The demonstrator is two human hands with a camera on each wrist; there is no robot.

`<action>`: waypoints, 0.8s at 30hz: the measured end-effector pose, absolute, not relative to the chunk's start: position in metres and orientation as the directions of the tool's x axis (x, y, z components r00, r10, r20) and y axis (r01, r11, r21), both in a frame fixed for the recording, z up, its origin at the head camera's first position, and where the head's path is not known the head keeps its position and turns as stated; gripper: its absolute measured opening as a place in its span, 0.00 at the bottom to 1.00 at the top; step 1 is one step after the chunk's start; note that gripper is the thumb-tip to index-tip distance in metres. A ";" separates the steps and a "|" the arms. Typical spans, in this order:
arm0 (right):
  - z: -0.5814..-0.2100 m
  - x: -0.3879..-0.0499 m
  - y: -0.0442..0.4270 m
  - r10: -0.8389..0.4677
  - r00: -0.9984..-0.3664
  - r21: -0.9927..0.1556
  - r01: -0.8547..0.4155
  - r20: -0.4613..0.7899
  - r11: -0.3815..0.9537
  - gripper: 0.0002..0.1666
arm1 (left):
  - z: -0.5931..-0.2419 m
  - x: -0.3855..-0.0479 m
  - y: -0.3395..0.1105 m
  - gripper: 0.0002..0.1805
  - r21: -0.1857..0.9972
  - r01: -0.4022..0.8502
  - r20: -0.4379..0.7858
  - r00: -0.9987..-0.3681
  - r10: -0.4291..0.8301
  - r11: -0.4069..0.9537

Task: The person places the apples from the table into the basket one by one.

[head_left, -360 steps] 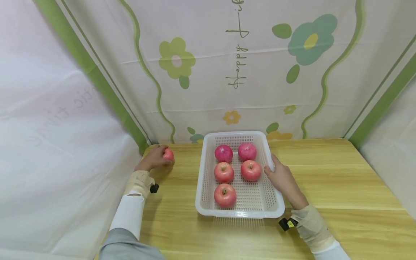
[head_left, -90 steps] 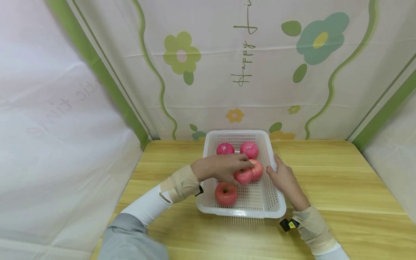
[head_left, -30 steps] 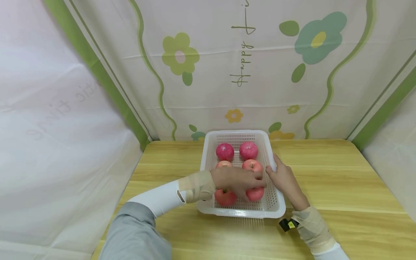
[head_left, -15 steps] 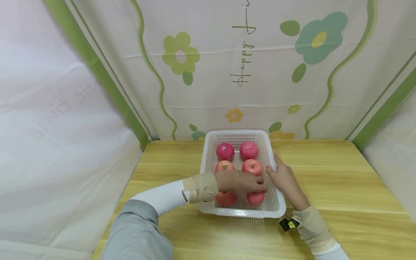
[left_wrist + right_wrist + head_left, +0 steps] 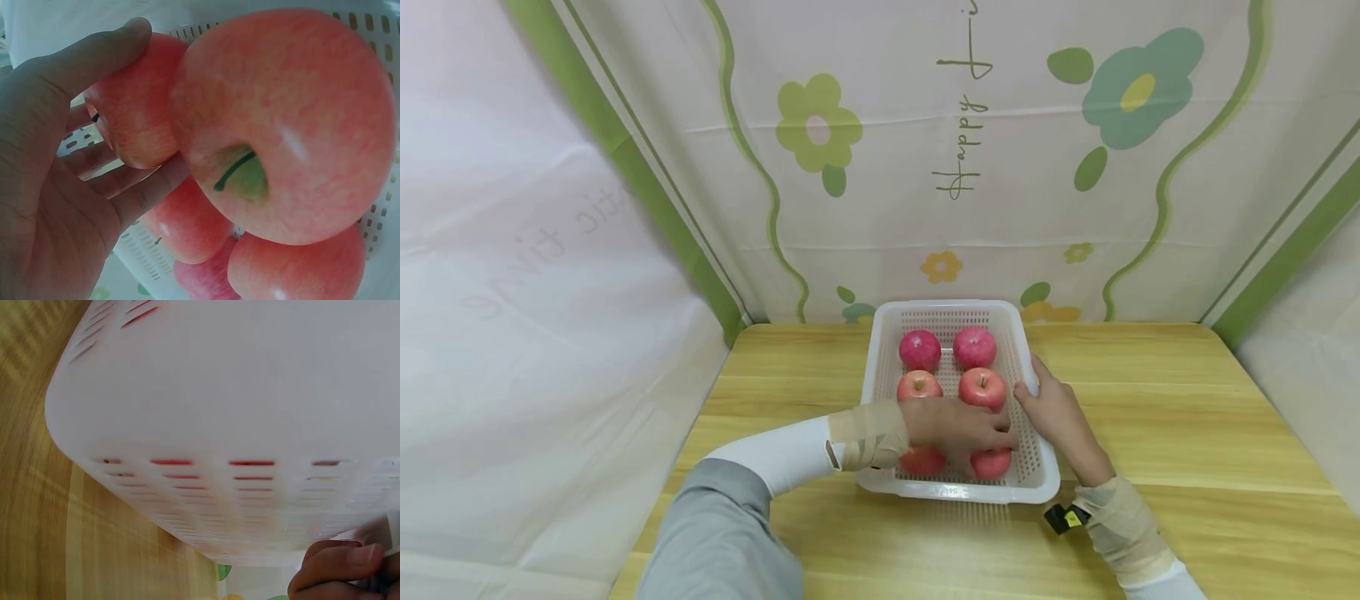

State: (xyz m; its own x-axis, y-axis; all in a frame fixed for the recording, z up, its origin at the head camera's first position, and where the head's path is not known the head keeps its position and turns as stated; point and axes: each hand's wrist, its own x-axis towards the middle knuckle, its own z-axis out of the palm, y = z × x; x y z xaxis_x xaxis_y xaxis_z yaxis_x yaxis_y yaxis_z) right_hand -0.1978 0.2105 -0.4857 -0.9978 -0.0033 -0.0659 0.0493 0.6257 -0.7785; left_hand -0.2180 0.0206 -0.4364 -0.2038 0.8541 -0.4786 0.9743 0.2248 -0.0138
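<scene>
Inside a white perforated plastic basket (image 5: 951, 492), my left hand (image 5: 955, 429) holds a red apple (image 5: 992, 465) in the front right corner. The left wrist view shows thumb and fingers curled round this apple (image 5: 140, 106), with a larger-looking apple (image 5: 294, 119) close beside it. My right hand (image 5: 1060, 417) grips the basket's right rim, thumb inside. Its fingers (image 5: 337, 565) show by the outer wall in the right wrist view. At the front left an apple (image 5: 922, 463) is partly covered by my left hand.
Two paler apples (image 5: 982, 389) lie in the basket's middle row, and two darker pink ones (image 5: 920, 350) lie at the back. The basket stands on a wooden table (image 5: 1150, 417) against a flower-printed cloth wall (image 5: 880, 167). Another cloth wall (image 5: 550, 333) hangs at the left.
My left hand has carried the apple from the table's left side into the basket's front right corner, sinking slightly during the last second. The right hand has kept its grip on the rim.
</scene>
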 end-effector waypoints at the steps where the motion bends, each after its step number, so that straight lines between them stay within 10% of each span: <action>1: -0.485 -0.198 0.210 -0.004 -0.998 -0.780 0.050 -0.067 0.624 0.43 | -0.437 -0.218 0.021 0.37 -0.016 0.974 -0.480 -0.205 0.853 0.225; 24: -0.486 -0.197 0.211 -0.005 -0.998 -0.788 0.049 -0.066 0.614 0.44 | -0.443 -0.217 0.020 0.42 -0.061 0.972 -0.457 -0.230 0.859 0.228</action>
State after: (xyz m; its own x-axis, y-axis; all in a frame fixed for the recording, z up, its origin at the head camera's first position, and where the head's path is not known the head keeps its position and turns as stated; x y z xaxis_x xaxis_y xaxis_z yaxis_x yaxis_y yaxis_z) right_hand -0.1969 0.2109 -0.4863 -0.9978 -0.0054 -0.0662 0.0490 0.6143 -0.7876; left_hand -0.2167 0.0203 -0.4435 -0.2298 0.8590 -0.4574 0.9719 0.2276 -0.0609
